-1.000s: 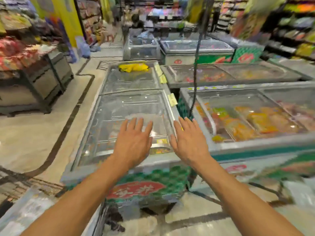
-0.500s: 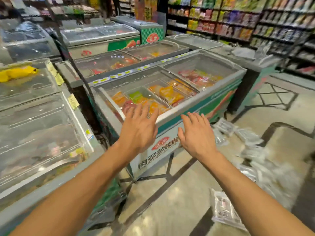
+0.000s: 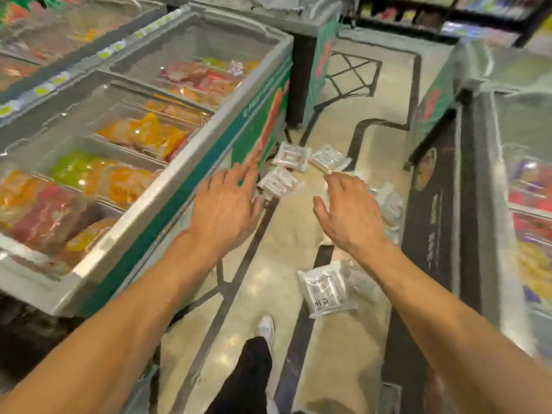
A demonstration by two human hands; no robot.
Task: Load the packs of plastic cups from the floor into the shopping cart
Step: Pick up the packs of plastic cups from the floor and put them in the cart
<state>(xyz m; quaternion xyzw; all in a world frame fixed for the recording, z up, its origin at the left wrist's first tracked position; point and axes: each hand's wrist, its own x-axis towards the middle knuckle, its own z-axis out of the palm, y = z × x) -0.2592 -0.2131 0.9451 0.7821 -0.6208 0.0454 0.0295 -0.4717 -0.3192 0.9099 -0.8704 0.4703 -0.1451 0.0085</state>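
While packs of plastic cups (image 3: 291, 158) lie scattered on the floor (image 3: 283, 231), left grip (image 3: 227, 204) and right grip (image 3: 349, 213) hover wide, empty. Approach step, probably; next calls for stooping to the nearest pack (image 3: 325, 289); cart unseen.

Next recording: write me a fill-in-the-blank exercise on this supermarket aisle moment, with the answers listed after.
The packs of plastic cups lie on the ____. The left hand and the right hand are open and hold ____. The nearest pack lies beside the person's ____ forearm. The shoe in view is ____.
Missing words: floor; nothing; right; white.
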